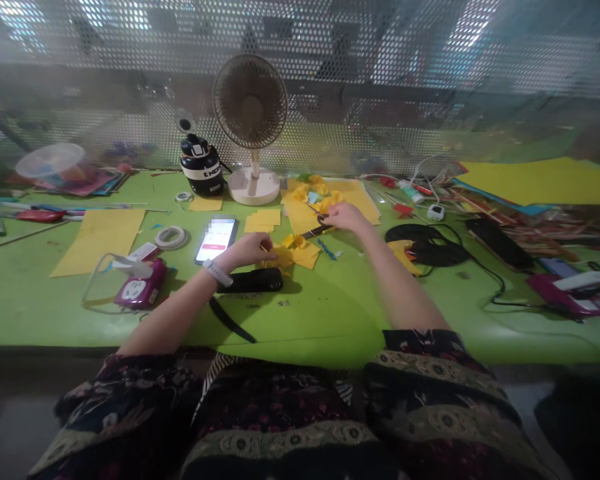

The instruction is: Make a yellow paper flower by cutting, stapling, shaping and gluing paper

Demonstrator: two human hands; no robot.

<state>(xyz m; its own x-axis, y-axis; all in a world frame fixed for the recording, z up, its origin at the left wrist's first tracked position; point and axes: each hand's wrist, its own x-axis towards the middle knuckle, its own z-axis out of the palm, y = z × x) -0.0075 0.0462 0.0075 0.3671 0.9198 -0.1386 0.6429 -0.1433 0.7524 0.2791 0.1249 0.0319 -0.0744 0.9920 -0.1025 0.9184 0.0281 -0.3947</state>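
Note:
My left hand (pixel 247 249) has its fingers closed at the edge of a folded yellow paper piece (pixel 280 257), just above a black stapler (pixel 257 281). To the right, my right hand (pixel 347 217) is closed at the handle of dark scissors (pixel 314 231), whose blades point left toward the yellow paper. Behind that hand, several crumpled yellow paper flowers (pixel 317 185) rest on yellow sheets (pixel 365 200). A twisted blue strip (pixel 326 249) lies on the table between my hands. Small yellow paper squares (pixel 263 220) lie beyond my left hand.
Across the back stand a fan (pixel 254 187) and a black bottle (pixel 201 167). A lit phone (pixel 216 240), a tape roll (pixel 171 237) and a purple power strip (pixel 143 287) lie left. At right are a black cabled object (pixel 425 245) and stacked coloured paper (pixel 540 181).

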